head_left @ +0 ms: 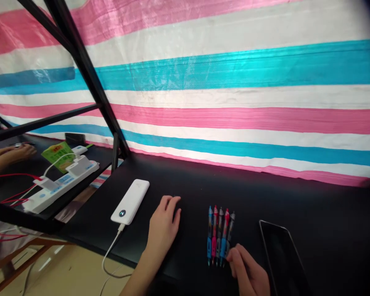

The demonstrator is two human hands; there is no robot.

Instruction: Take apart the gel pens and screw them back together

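Observation:
Several click pens lie side by side on the black table, clips and buttons away from me: a blue pen (209, 234) at the left, a pink-red pen (214, 232), a grey pen (219, 236), a pen with a red top and blue grip (225, 232), and another grey pen (231, 230) at the right. My right hand (249, 271) is closed, its thumb and forefinger pinching the lower end of the rightmost grey pen, whose tip they hide. To the left of the row, my left hand (163, 226) rests on the tabletop, fingers apart and holding nothing.
A white power bank (130, 201) with a plugged-in cable (106, 255) lies left. At right lies a dark phone (283, 259). Beyond a black metal frame (89, 78) are another person's hands (18, 153), a power strip (61, 187) and a green packet (60, 156). Striped sheeting (234, 121) hangs behind.

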